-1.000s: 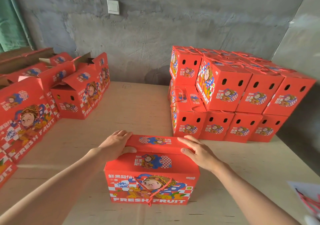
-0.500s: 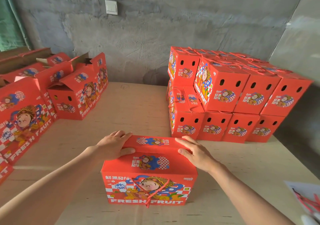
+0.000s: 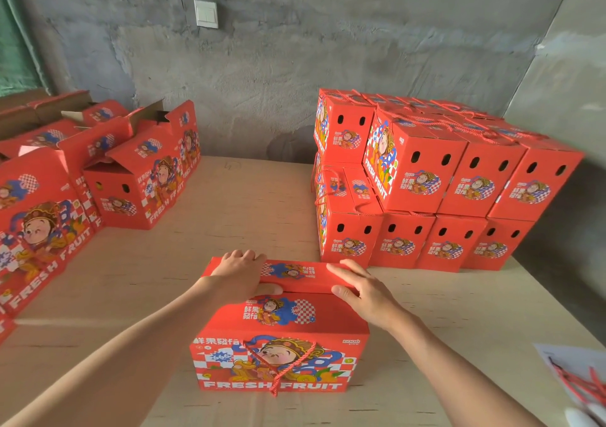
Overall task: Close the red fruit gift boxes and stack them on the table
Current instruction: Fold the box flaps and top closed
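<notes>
Stacks of shut red cardboard fruit boxes (image 3: 426, 180) sit right on my pale worktop (image 3: 246, 203), open ones (image 3: 141, 177) wait left, and my left hand (image 3: 239, 272) grips the near box (image 3: 278, 344) while my flat right hand (image 3: 364, 290) presses it.

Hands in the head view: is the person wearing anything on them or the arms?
Nothing visible. The left hand and right hand are ungloved, without rings, watch or bracelet; the left forearm and right forearm are bare, no sleeve in view.
</notes>
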`<state>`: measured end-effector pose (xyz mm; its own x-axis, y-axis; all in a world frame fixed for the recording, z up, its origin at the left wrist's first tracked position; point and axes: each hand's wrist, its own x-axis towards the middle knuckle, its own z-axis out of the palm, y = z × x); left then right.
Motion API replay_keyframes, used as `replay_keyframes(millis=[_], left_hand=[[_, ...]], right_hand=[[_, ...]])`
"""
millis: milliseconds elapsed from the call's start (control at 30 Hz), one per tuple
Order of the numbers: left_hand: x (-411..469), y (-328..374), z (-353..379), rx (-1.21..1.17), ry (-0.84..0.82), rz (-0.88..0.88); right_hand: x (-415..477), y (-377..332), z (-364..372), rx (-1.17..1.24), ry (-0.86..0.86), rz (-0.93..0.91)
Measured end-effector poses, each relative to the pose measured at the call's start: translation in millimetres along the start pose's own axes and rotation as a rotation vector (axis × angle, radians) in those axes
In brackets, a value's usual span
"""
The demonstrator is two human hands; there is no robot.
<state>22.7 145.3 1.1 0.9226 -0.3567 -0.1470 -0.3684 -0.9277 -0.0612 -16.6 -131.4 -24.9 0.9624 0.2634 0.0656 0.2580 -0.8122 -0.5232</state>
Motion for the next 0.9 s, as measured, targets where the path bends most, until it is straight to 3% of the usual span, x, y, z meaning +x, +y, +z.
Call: replay_keyframes(millis=[233,367,467,533,600,733,900], left_hand=[[-1,-8,7,-0.026,-0.056,0.034],[-3,-2,16,-0.056,0.002,0.009],[-3,1,20,-0.079,0.032,0.018],[-2,0,22,-0.1,0.033,0.011],[-2,0,23,-0.111,0.03,-0.005],[-5,3,24,-0.096,0.037,-0.024],[-28,32,27,-0.191,0.117,-0.163]], right_hand=[[1,5,-1,0.031,-0.057,0.014],[-3,4,-1,0.049,-0.152,0.021],[0,1,-13,-0.157,-0.204,-0.011],[6,-8,-24,-0.265,-0.116,-0.112],[11,-17,-22,-0.243,-0.055,-0.166],[10,-14,7,-0.211,-0.201,-0.075],[18,-6,7,-0.034,-0.122,-0.093]])
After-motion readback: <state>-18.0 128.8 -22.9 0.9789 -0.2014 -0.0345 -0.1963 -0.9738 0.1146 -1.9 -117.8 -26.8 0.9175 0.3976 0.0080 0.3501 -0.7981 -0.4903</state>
